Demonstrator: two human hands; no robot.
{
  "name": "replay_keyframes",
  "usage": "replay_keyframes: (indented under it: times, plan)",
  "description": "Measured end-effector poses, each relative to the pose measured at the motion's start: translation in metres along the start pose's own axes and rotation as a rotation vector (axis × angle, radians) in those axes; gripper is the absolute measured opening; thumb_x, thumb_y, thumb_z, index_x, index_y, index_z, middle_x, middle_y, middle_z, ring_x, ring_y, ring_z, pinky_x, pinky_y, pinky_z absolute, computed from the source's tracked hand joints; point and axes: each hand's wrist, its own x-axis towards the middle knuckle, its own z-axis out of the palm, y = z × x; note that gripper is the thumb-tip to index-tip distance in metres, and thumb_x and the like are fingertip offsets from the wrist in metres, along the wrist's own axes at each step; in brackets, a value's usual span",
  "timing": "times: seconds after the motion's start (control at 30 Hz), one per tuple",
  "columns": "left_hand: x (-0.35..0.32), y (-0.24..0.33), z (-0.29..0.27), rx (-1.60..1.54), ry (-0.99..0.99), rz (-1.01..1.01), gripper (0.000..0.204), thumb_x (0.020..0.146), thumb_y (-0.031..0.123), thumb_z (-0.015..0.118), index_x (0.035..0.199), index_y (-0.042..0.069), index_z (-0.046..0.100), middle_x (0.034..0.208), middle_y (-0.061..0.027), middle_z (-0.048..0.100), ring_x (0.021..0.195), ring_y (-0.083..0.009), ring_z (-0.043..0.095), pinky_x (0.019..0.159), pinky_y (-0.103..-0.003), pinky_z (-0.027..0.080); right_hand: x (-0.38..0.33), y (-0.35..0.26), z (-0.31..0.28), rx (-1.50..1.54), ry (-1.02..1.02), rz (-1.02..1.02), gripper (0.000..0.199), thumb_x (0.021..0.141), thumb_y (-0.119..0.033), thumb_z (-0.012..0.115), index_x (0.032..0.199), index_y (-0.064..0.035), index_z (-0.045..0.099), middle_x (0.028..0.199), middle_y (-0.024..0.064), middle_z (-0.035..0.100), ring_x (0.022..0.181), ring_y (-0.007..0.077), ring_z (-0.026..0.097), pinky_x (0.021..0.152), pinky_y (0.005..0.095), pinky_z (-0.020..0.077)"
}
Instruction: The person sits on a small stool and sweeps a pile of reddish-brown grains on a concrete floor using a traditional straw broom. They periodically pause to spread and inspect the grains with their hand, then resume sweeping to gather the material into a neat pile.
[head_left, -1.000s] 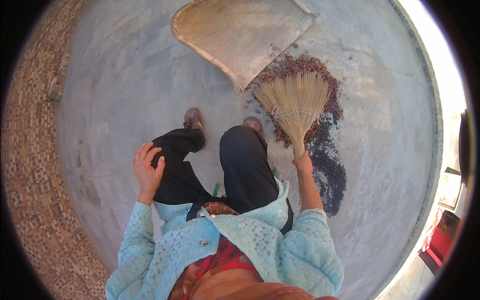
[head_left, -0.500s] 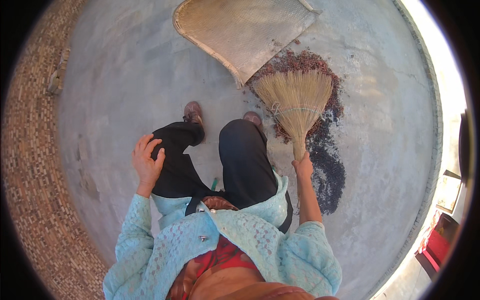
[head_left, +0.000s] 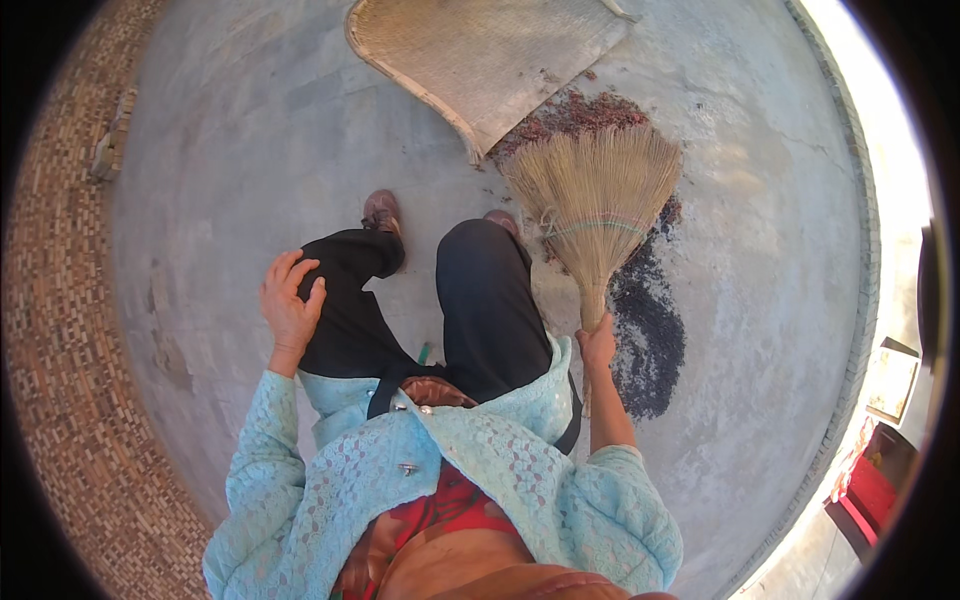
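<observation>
On grey concrete (head_left: 240,140), bricks (head_left: 60,330) at nine o'clock. One broom (head_left: 598,190) at one, gripped in the closed right hand (head_left: 597,345), fanned wider than before, hiding more of one red heap (head_left: 602,112). One dark heap (head_left: 650,345) at three; one mat (head_left: 490,60) at twelve. One left hand (head_left: 290,310), empty, half open, over the left knee (head_left: 352,256).

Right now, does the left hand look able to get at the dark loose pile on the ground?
Probably not easily: the left hand is empty at the left leg, but the right knee and the right hand, gripping the broom, stand between it and the dark pile.
</observation>
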Motion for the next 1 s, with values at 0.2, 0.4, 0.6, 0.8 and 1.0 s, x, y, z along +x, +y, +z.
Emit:
replay_keyframes:
  times: [0.2, 0.4, 0.6, 0.8, 1.0]
  plan:
    - [0.001, 0.004, -0.001, 0.020, -0.014, -0.007, 0.026, 0.077, 0.021, 0.069, 0.102, 0.015, 0.069, 0.122, -0.0028, 0.061, 0.123, -0.0258, 0.051, 0.097, -0.041, 0.039, 0.005, 0.012, 0.008, -0.112, -0.091, 0.100, 0.056, 0.070, -0.025, 0.076, 0.112, -0.0095, 0.043, 0.096, 0.0243, 0.067, 0.091, 0.0451, 0.064, 0.078, 0.0510, 0.0490]
    - [0.001, 0.001, 0.004, -0.030, 0.002, -0.005, 0.026, 0.077, 0.022, 0.069, 0.102, 0.016, 0.069, 0.122, -0.0015, 0.062, 0.123, -0.0258, 0.051, 0.095, -0.041, 0.040, -0.018, 0.029, 0.004, -0.054, -0.058, 0.060, 0.057, 0.071, -0.025, 0.075, 0.114, -0.0088, 0.041, 0.096, 0.0255, 0.066, 0.090, 0.0452, 0.064, 0.079, 0.0519, 0.0495]
    - [0.002, 0.008, -0.001, 0.039, 0.003, 0.016, 0.024, 0.079, 0.022, 0.068, 0.101, 0.014, 0.070, 0.120, -0.0039, 0.062, 0.119, -0.0263, 0.053, 0.097, -0.040, 0.041, -0.020, 0.041, 0.006, -0.093, -0.084, 0.054, 0.060, 0.069, -0.026, 0.074, 0.118, -0.0096, 0.043, 0.092, 0.0244, 0.067, 0.088, 0.0450, 0.064, 0.077, 0.0511, 0.0501]
    - [0.002, 0.003, 0.002, 0.019, 0.011, 0.012, 0.025, 0.078, 0.024, 0.069, 0.102, 0.016, 0.069, 0.122, -0.0006, 0.062, 0.123, -0.0232, 0.051, 0.095, -0.041, 0.040, -0.052, 0.080, -0.029, 0.070, -0.039, 0.041, 0.055, 0.064, -0.019, 0.073, 0.113, -0.0113, 0.051, 0.087, 0.0170, 0.068, 0.083, 0.0385, 0.066, 0.072, 0.0448, 0.0496]
    - [-0.001, 0.000, 0.001, 0.031, 0.021, -0.003, 0.025, 0.079, 0.026, 0.069, 0.103, 0.018, 0.069, 0.122, 0.0006, 0.061, 0.123, -0.0227, 0.051, 0.095, -0.041, 0.040, -0.092, 0.105, -0.031, 0.204, 0.130, 0.133, 0.052, 0.063, -0.018, 0.072, 0.111, -0.0111, 0.053, 0.089, 0.0143, 0.067, 0.081, 0.0354, 0.065, 0.074, 0.0430, 0.0496]
